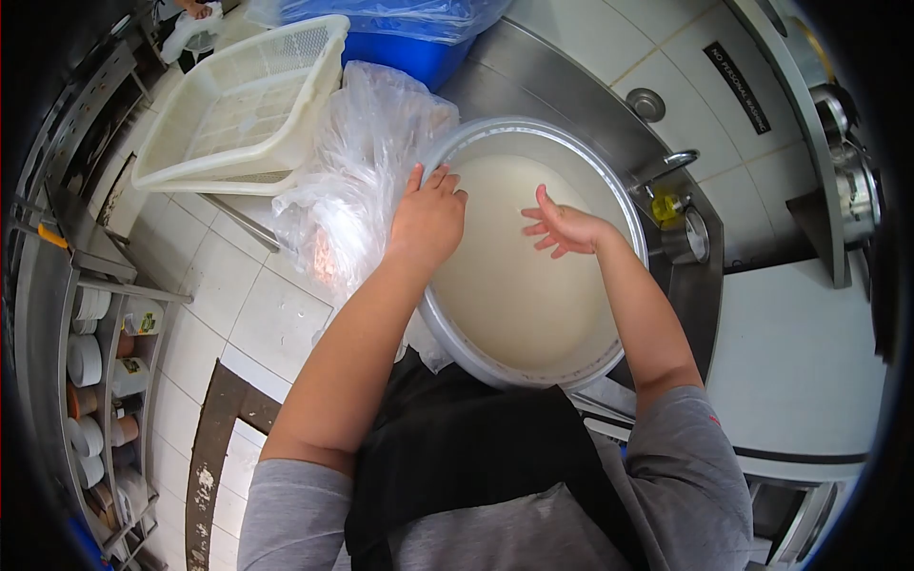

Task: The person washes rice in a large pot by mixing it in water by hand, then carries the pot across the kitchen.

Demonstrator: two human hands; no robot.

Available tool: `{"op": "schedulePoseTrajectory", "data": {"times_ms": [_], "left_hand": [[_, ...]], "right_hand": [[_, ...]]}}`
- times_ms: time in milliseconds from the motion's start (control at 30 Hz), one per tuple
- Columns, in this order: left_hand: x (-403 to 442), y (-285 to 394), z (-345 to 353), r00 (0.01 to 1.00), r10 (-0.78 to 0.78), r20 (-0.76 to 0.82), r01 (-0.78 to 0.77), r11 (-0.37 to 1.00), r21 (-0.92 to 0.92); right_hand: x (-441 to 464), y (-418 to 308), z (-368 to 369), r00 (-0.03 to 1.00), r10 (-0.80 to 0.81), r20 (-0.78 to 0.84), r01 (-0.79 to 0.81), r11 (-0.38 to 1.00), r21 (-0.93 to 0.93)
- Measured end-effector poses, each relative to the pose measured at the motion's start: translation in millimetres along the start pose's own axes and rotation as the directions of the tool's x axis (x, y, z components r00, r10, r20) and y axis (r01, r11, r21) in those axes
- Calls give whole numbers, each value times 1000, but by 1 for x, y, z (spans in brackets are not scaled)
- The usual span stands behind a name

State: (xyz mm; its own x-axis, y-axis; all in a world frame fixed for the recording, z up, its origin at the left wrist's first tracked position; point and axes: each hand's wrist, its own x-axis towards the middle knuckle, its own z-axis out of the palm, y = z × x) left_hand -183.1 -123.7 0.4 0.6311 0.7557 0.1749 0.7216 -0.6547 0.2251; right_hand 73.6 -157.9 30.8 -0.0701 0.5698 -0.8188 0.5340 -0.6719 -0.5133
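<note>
Above the round tub (452,347) of cloudy liquid (528,305), the right hand (569,228) has its grip apart, while the left hand (428,217) is at the rim, its grip I cannot tell.

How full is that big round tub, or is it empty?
Not empty: cloudy whitish liquid spreads across the tub, its surface below the rim. No bottom shows, so I cannot tell how deep it is.

Pot (519,127): bottom lost under cloudy liquid (524,314); left rim partly behind left grip (430,224), palm hidden. Right grip (569,228): contact with liquid, can't tell. Bag (386,114): pinkish contents (327,262) blurred through plastic. Blue tub (409,55): top under sheeting (381,11), cut by top edge. Co-worker (198,9) cut there too. Label (145,323) on shelf: too small to read.
</note>
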Motion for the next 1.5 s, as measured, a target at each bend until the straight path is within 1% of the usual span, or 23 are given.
{"op": "schedulePoseTrajectory", "data": {"times_ms": [67,167,267,333,533,600,667,733,800,833,900,933,1000,1067,1133,1233,1267,1300,1367,1500], "left_hand": [[-1,-1,2,1000,16,-21,-16,1000,-12],[-1,-2,7,999,29,-42,-30,999,-23],[0,-3,6,999,29,-24,-30,999,-20],[0,-3,4,1000,30,-7,-30,999,-23],[-1,-3,7,999,32,-42,-33,999,-14],[0,-3,6,999,31,-38,-32,999,-19],[0,-5,5,998,23,-52,-24,999,-33],[-1,-3,5,998,30,-61,-33,998,-46],[0,-3,4,999,5,-50,-8,998,-61],[0,-2,3,999,10,-53,-14,998,-58],[0,-2,3,999,8,-39,-9,1000,-18],[1,-3,3,999,9,-39,-10,1000,-16],[1,-2,3,999,8,-39,-10,999,-40],[0,-3,6,999,11,-49,-13,999,-51],[0,-3,7,998,15,-64,-19,998,-65],[0,-3,7,999,12,-48,-14,999,-47],[0,-4,8,998,20,-59,-23,999,-42],[0,-4,8,997,30,-69,-33,999,-38],[0,-4,8,997,36,-66,-38,999,-38],[0,-4,7,998,37,-57,-39,999,-24]], "right_hand": [[-8,8,13,999,29,35,-29,999,-14],[-8,14,26,996,86,0,-86,996,8],[-2,17,29,993,113,-39,-112,993,48],[1,19,30,992,118,-48,-115,992,59],[-1,16,35,988,133,-81,-127,990,69],[-6,4,44,986,136,-94,-131,990,60],[-8,-16,61,996,42,-78,-52,990,-129],[-1,-40,86,992,-121,-27,114,976,-185],[16,-57,103,992,-122,36,127,964,-232],[27,-56,105,992,-126,31,130,965,-230],[43,-54,107,997,-64,40,70,981,-180],[45,-48,104,997,-66,39,72,981,-179],[25,-46,101,990,-138,27,139,989,-57],[12,-25,76,982,-190,6,189,981,30],[-19,-6,48,992,-116,-45,119,990,73],[-51,45,13,992,43,-117,-24,986,165],[-60,59,8,987,93,-128,-63,975,215],[-63,73,2,987,95,-132,-65,974,216],[-63,95,-1,973,202,-117,-154,932,328],[-50,113,4,965,226,-129,-162,910,380]]}}
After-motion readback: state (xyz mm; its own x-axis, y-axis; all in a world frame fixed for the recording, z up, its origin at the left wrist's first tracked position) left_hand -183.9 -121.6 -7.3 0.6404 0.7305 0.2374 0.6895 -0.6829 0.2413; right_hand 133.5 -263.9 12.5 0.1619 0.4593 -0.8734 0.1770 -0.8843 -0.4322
